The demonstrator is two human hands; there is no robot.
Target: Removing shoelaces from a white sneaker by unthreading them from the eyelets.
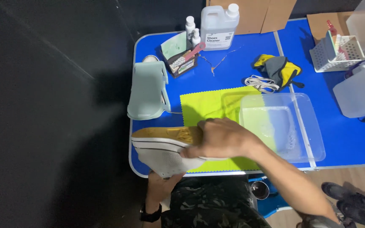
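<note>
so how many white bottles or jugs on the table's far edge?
3: a big jug with two caps, and two small bottles just left of it. More could be hidden behind.

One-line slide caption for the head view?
Both hands, left hand and right hand, hold a white sneaker over a blue table.

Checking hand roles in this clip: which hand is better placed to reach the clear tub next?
Probably the right hand: it lies on the shoe right beside the clear tub. The left hand supports the shoe from below, farther away.
</note>
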